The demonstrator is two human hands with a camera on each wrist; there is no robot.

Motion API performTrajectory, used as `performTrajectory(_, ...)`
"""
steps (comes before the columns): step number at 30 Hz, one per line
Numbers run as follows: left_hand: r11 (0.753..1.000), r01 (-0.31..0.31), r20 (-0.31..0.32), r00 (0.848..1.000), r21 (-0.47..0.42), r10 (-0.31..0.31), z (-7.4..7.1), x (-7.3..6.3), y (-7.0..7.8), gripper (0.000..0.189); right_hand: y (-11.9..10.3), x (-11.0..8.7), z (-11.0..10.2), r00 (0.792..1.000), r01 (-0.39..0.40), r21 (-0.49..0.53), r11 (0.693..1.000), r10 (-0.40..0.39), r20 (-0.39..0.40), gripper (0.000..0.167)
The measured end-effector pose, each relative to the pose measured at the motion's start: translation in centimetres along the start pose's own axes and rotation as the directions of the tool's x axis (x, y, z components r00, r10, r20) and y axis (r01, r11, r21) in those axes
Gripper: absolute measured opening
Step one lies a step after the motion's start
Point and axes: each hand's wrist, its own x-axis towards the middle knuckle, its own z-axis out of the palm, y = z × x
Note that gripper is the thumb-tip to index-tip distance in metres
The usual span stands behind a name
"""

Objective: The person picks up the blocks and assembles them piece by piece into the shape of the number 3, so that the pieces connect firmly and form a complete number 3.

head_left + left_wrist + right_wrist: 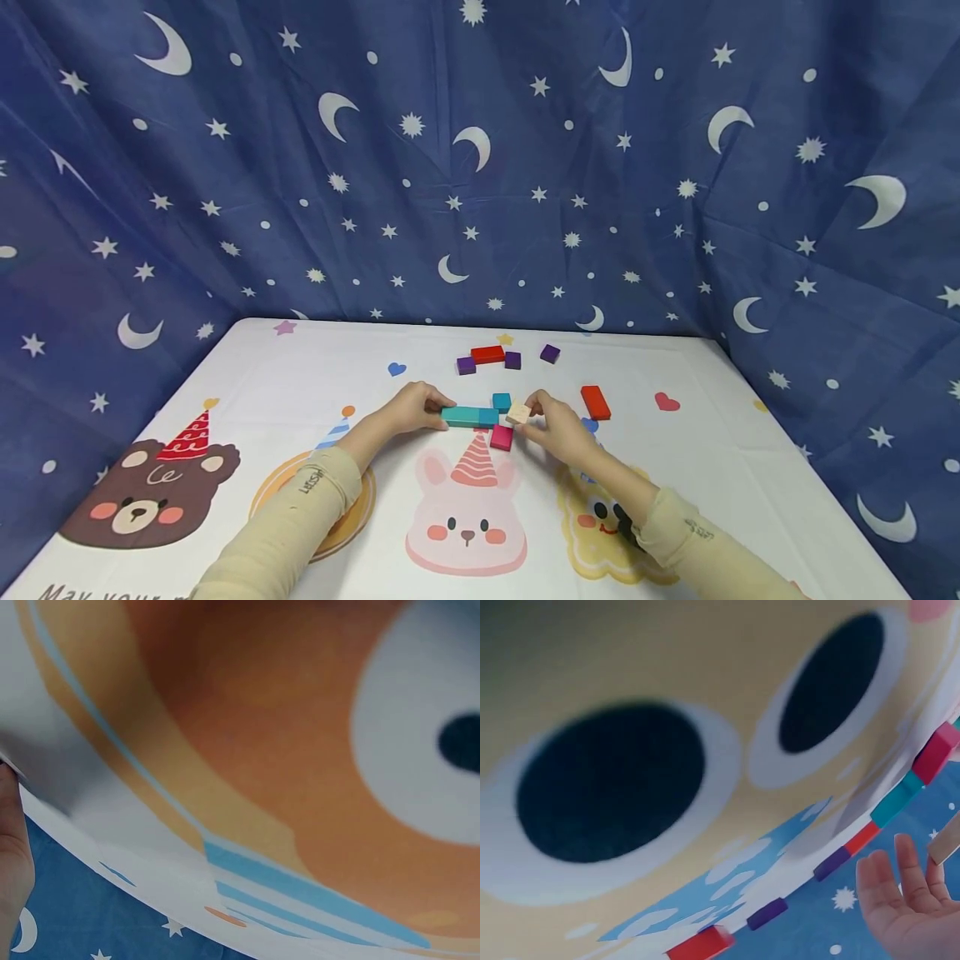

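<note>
My left hand (417,407) pinches the left end of a long teal block (459,417) low over the tablecloth. A blue block (489,418) sits flush against its right end. Between the thumb and fingers of my right hand (553,427) is a small cream block (517,413), which also shows as a pale wooden block (946,840) in the right wrist view. Right by it are another blue block (501,402) behind and a pink block (501,437) in front. The left wrist view catches only part of the left hand (13,862) at its edge.
Farther back lie a red block (487,355) and several purple blocks, one (550,353) off to the right. Another red block (596,402) lies right of the right hand. A white printed tablecloth (360,350) covers the table; a blue starry curtain (525,217) hangs behind.
</note>
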Motion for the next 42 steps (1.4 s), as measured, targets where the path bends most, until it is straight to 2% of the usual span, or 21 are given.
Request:
performTrajectory(8, 1.000, 0.016, 0.002, 1.000, -0.012, -0.016, 0.1, -0.1, 0.2, 0.033, -0.7, -1.1, 0.3, 1.000, -0.010, 0.028, 1.000, 0.010, 0.009, 0.030)
performTrajectory(14, 1.000, 0.008, 0.006, 1.000, -0.011, -0.008, 0.2, 0.0, -0.1, 0.033, -1.3, -1.9, 0.8, 0.998, 0.002, -0.012, 1.000, -0.002, 0.066, 0.032)
performTrajectory(26, 1.000, 0.002, 0.003, 1.000, 0.001, -0.002, 0.2, 0.2, -0.2, 0.033, -2.5, -3.1, 1.8, 0.982, 0.144, -0.114, 0.983, -0.127, 0.143, 0.033)
performTrajectory(42, 1.000, 0.004, 0.000, 1.000, 0.002, -0.004, 0.2, 0.2, -0.2, 0.033, -2.7, -3.3, 2.3, 0.981, 0.143, -0.209, 0.968, -0.110, 0.162, 0.037)
